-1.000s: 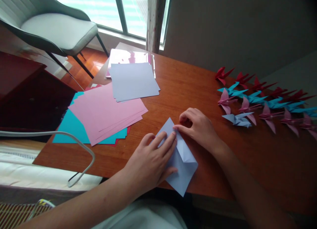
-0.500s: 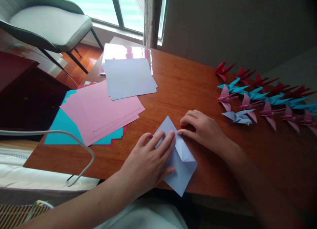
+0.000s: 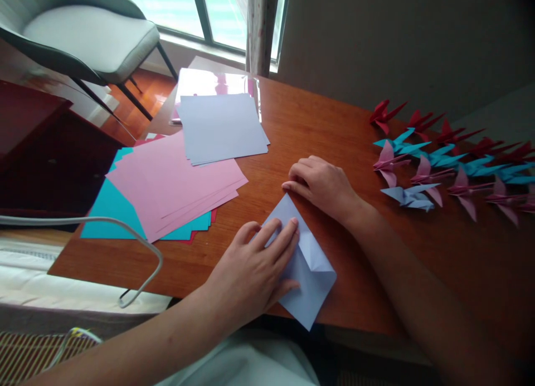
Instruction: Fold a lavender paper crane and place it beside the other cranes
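Note:
A pale blue-white sheet of paper [image 3: 320, 288], folded into a diamond with a raised flap on its right half, lies at the table's front edge. My left hand [image 3: 261, 258] rests spread on it, fingertips pressing near the flap and covering its left part. Just beyond the diamond's far corner is my right hand [image 3: 324, 185], fingers curled and thumb against the index finger. I see nothing in it. A folded pale blue paper crane [image 3: 412, 196] sits to the right of that hand.
Rows of red cranes [image 3: 384, 116], blue cranes [image 3: 403, 143] and pink cranes [image 3: 388, 163] stand at the right. Stacked at the left are pale sheets [image 3: 225, 127], pink sheets [image 3: 179, 180] and blue sheets [image 3: 111, 213]. A white cable [image 3: 154, 269] hangs over the left edge.
My right hand has moved away from the flap, up and slightly left to beyond the paper's far corner. My left hand stays on the paper. The view has shifted slightly.

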Available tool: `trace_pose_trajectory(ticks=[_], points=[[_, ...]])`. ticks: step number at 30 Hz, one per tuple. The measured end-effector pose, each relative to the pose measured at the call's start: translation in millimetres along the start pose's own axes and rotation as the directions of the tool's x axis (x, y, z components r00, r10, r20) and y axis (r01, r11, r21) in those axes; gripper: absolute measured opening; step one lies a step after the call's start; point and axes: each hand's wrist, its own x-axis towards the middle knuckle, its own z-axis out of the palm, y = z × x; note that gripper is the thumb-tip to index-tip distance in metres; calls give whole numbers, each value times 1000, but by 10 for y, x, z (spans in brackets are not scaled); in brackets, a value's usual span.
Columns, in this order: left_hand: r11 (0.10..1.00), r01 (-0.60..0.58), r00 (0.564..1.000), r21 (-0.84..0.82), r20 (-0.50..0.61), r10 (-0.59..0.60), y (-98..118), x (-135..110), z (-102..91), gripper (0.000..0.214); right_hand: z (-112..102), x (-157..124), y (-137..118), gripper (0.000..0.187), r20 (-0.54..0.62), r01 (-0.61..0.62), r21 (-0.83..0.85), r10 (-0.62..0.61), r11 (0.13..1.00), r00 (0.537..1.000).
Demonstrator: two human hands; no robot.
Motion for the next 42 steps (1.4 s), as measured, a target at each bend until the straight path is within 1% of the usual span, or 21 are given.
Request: trace_pose_trajectory(ticks=[2,5,8,12,15,18,21,23,28,31,34,37,38,39,41,42], points=[[1000,0,1000,-5,4,0,-1,0,-3,63,21,-47,35,21,-19,21,89,-19,996,1000],[1000,-7,1000,-16,6,7,-2,1,-11,64,27,-190,95,22,-31,36,218,-30,975,999],[1000,-4,1000,-22,14,4,0,-2,-17,65,-9,-373,120,25,-1,32,213,-32,976,999],[1000,-2,1000,-28,14,2,-1,-7,-22,65,-91,-573,119,23,85,35,202,-53,979,995],[999,2,1000,-32,8,-2,2,-7,-26,64,-141,-662,137,24,124,69,216,-97,974,988],[1000,-2,1000,-23,8,2,10,-8,-19,65,-165,-699,147,25,134,101,218,-132,971,982],[1000,-7,1000,-4,3,7,15,-11,-4,66,-153,-657,111,23,110,94,186,-116,978,987],[1000,-16,1000,2,2,16,11,-11,1,66,-121,-568,76,18,73,89,159,-102,983,992],[1000,-18,1000,-2,19,18,3,-1,-19,65,-23,-190,58,17,6,93,120,-94,988,996],[1000,-5,1000,-7,24,5,6,-3,-30,64,5,-4,51,19,2,66,109,-66,992,998],[1000,-8,1000,-21,16,8,2,-16,-21,62,30,37,-4,14,-26,-3,25,4,1000,1000],[999,-13,1000,-46,3,13,-9,-30,-3,63,51,-84,-51,16,-78,-48,-51,44,998,996],[998,-15,1000,-55,0,15,-15,-32,1,63,47,-156,-55,17,-85,-49,-32,46,998,995],[998,-21,1000,-65,-4,21,-22,-33,6,63,33,-241,-53,17,-86,-52,21,53,998,995],[995,-46,999,-86,-15,45,-42,-30,15,62,-32,-441,-50,19,-102,-84,218,108,972,989],[993,-63,998,-98,-23,61,-53,-27,22,62,-81,-552,-58,23,-102,-112,336,154,935,983]])
